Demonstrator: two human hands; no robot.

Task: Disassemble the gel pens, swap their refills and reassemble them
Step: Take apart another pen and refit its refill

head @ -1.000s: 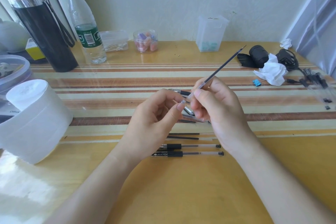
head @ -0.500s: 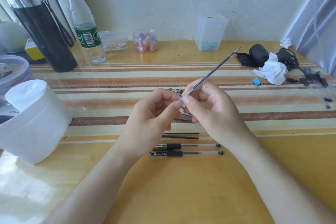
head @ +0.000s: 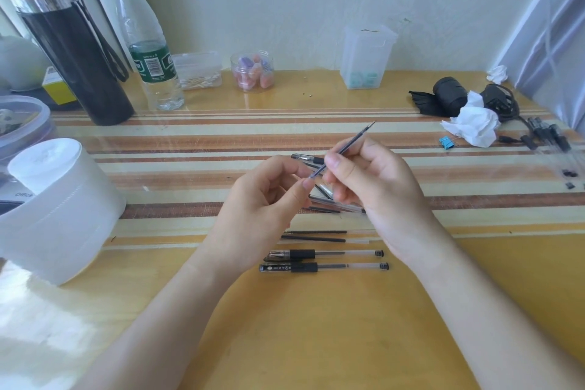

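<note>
Refill (head: 349,144) now lower, slid toward left hand (head: 269,196); right hand (head: 364,180) pinches it, left grip meets its end. Two gel pens (head: 323,260) assembled on table (head: 316,326); loose refills (head: 313,235) remain.

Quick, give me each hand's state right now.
Left hand: fingers pinched at the lower end of the refill.
Right hand: closed on the refill.

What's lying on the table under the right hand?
Under the right hand a clear pen barrel and thin dark refills poke out on the table. Their right ends are covered by the hand.
</note>
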